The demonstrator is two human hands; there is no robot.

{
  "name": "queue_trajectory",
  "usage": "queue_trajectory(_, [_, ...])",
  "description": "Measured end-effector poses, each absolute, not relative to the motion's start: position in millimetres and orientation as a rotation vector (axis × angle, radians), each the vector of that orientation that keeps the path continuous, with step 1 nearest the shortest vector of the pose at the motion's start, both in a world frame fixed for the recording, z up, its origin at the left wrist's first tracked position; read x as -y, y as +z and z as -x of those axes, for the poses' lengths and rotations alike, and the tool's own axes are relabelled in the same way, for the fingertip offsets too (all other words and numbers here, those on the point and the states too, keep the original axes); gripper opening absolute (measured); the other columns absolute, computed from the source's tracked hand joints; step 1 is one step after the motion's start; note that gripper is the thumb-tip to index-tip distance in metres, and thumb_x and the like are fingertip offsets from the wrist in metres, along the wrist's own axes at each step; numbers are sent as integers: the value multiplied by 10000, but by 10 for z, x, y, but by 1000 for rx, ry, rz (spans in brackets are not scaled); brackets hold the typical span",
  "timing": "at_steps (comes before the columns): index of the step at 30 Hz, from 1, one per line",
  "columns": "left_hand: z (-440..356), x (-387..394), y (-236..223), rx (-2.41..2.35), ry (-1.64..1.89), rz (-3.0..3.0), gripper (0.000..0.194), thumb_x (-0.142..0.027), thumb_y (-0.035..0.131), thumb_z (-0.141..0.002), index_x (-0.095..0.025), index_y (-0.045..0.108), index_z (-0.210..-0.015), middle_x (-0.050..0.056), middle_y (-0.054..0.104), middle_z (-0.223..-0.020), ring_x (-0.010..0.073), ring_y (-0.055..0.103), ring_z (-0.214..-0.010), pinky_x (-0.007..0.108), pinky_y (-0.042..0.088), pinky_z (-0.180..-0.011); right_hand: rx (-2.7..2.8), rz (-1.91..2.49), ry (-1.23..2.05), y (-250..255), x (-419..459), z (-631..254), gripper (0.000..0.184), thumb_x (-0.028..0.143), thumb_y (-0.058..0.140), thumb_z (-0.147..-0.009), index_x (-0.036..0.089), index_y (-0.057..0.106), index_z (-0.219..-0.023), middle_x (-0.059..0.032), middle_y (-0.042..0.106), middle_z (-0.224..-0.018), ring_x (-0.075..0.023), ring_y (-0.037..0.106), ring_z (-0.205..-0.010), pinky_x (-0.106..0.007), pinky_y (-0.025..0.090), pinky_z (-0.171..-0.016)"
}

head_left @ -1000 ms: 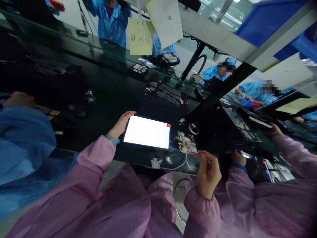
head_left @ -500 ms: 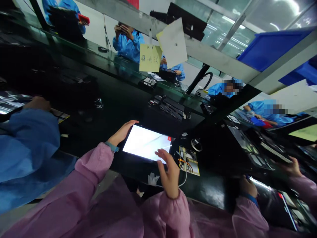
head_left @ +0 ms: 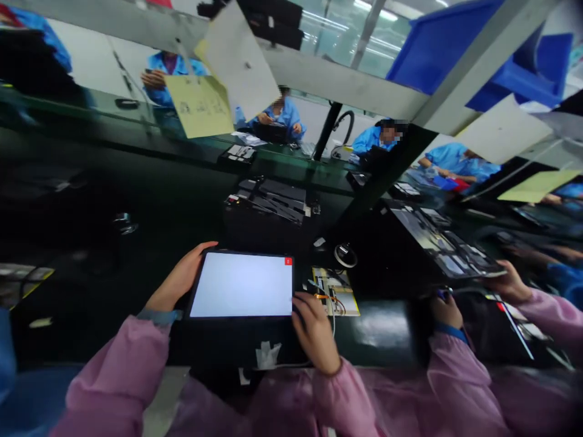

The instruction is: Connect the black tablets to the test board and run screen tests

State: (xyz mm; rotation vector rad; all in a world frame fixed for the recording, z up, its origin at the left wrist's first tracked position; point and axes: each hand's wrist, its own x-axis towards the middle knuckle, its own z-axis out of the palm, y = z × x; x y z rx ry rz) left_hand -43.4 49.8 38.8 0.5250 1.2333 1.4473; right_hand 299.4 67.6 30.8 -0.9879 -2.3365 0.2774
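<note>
Tablet [head_left: 241,285], with a bright white screen, is by the near edge of the big dark table [head_left: 387,334]; I can't tell if it lies flat or is lifted a bit. Its long way runs side to side, along that edge. It sits between the two hands, and both are about as near. The left hand [head_left: 182,276] is clamped on its left end. The right hand [head_left: 315,331] has bent fingers at its right end; I can't tell if they pinch it. Right of the tablet is a yellow-edged card [head_left: 348,302]. A scrap of clear tape [head_left: 268,355] is at the table's near edge. Smallest is the screen's red square [head_left: 288,261].
</note>
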Motion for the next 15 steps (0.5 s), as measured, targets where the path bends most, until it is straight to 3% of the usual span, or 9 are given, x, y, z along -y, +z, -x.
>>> queue_trajectory(6, [428,-499,415,-1389,1385,-488,546,-496,673,-720,-235,597,-1193,10,734,-866,226,697,-800,327,553,-711,2071,1341,197,163,-1231,-3684,254,246,460,-949,199,631,-1131,-91,645,-1071,-225,599,-1023,-409,512,-904])
queue_trajectory(11, [403,-504,469,-1498,1294,-446,465,-549,658,-704,-311,629,-1102,-41,740,-802,252,694,-885,332,548,-718,2163,1388,129,-7,-1531,-3690,237,209,463,-936,178,694,-978,-96,668,-990,-227,587,-937,-394,498,-868])
queue_trajectory(15, [390,-503,483,-1560,1276,-463,382,-523,647,-686,-370,652,-1037,-70,752,-841,280,680,-970,363,560,-709,2140,1502,62,-75,-1519,-3696,253,203,471,-932,162,681,-1065,-112,650,-1059,-237,557,-981,-394,475,-864])
